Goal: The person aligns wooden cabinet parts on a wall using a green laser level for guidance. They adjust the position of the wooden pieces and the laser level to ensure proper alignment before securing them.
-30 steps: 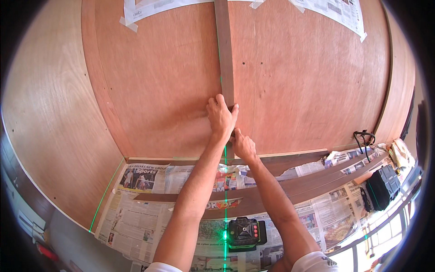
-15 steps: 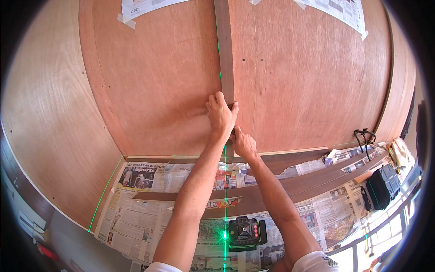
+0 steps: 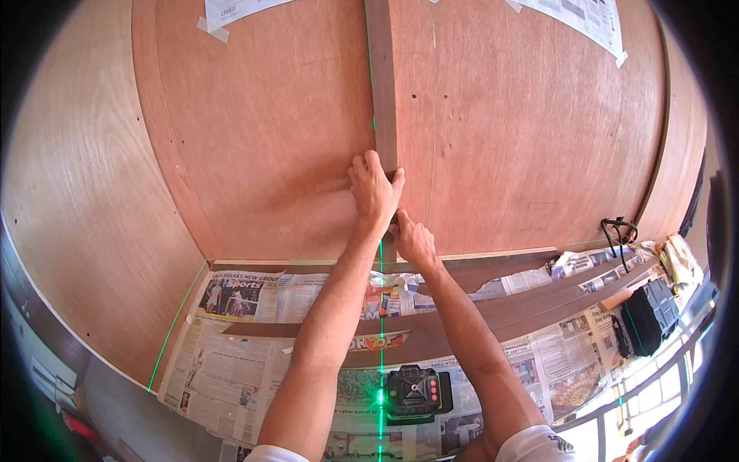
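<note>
A narrow dark-brown vertical wooden strip (image 3: 380,92) runs down the reddish plywood panel (image 3: 516,138), with a green laser line along it. My left hand (image 3: 372,194) grips the strip, fingers curled over it and thumb on its right side. Just below and to the right, my right hand (image 3: 416,240) is closed on the lower part of the same strip, its fingertips partly hidden by the left hand. A black laser level (image 3: 413,396) with red buttons sits between my forearms on newspapers (image 3: 231,369), projecting the green line.
Long brown boards (image 3: 531,316) lie across the newspapers. A black case (image 3: 650,316) and a coiled black cable (image 3: 620,235) are at the right, beside a railing (image 3: 600,427). A pale plywood panel (image 3: 77,192) stands at the left. Taped paper sheets (image 3: 577,23) hang at the top.
The whole view has shifted slightly. Both hands stay closed at nearly the same place on the strip, appearing a little higher in the picture.
</note>
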### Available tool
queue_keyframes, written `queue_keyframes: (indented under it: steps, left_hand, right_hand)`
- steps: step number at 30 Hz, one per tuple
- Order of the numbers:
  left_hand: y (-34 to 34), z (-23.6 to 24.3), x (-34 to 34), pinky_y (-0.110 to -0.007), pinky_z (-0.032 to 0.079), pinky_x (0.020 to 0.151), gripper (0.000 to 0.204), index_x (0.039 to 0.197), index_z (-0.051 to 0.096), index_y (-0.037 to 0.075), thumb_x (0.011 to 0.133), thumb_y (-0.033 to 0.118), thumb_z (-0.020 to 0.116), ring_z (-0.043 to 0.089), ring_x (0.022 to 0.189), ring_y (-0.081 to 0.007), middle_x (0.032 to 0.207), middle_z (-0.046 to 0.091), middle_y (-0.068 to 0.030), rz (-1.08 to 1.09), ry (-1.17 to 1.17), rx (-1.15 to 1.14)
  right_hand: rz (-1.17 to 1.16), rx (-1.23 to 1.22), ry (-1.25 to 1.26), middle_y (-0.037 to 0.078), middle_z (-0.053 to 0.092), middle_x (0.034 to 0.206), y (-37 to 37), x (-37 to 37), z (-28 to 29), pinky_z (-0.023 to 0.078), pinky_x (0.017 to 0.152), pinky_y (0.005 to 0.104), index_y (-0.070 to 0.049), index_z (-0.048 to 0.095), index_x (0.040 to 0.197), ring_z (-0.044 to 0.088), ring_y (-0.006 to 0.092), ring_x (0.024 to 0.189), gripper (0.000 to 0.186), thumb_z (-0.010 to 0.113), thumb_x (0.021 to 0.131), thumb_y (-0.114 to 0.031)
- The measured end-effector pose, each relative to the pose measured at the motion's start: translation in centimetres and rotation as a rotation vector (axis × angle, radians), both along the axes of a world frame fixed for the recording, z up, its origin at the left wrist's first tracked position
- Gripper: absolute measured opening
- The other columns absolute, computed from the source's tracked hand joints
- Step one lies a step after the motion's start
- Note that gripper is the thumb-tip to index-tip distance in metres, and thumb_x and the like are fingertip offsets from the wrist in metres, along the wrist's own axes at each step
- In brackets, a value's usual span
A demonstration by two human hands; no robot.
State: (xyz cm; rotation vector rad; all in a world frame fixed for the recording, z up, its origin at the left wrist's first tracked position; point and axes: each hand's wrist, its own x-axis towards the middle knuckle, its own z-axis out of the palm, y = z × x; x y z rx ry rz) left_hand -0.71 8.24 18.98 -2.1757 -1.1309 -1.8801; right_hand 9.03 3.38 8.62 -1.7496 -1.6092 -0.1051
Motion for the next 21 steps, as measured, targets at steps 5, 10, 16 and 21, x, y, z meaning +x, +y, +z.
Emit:
queue_keyframes:
  steps: [5,10,16,21]
  left_hand:
    - [0.18,-0.11,-0.02,-0.056,0.049,0.088,0.057,0.116,0.049,-0.002,0.083,0.025,0.086,0.056,0.104,-0.0446,0.112,0.053,-0.0262,0.005,0.003,0.002]
    - [0.29,-0.24,-0.06,-0.055,0.049,0.088,0.057,0.115,0.048,-0.003,0.083,0.026,0.086,0.055,0.105,-0.0439,0.112,0.053,-0.0262,0.003,0.0,0.008]
    - [0.14,0.0,-0.08,-0.055,0.05,0.088,0.057,0.116,0.049,-0.004,0.084,0.026,0.086,0.056,0.105,-0.0427,0.111,0.052,-0.0264,0.007,0.023,0.001]
    - [0.1,0.0,-0.51,-0.055,0.05,0.088,0.057,0.115,0.049,-0.003,0.083,0.024,0.086,0.056,0.104,-0.0431,0.111,0.053,-0.026,-0.002,0.017,0.002]
  right_hand:
    - [0.011,0.004,-0.002,0.029,0.072,0.084,0.15,0.05,-0.12,0.052,0.071,0.0643,-0.007,0.047,0.112,0.07,0.0519,0.083,0.03,0.061,0.102,-0.032]
    - [0.007,-0.002,-0.012,0.029,0.072,0.085,0.02,-0.06,-0.08,0.053,0.07,0.0645,-0.007,0.047,0.113,0.07,0.0522,0.083,0.03,0.061,0.103,-0.032]
    - [-0.001,-0.005,-0.017,0.029,0.072,0.085,0.37,0.28,-0.26,0.053,0.071,0.064,-0.007,0.048,0.114,0.071,0.0521,0.084,0.031,0.06,0.103,-0.033]
    - [0.006,-0.002,-0.008,0.029,0.072,0.085,0.39,-0.12,-0.28,0.053,0.071,0.0639,-0.007,0.048,0.113,0.071,0.0517,0.084,0.03,0.061,0.102,-0.032]
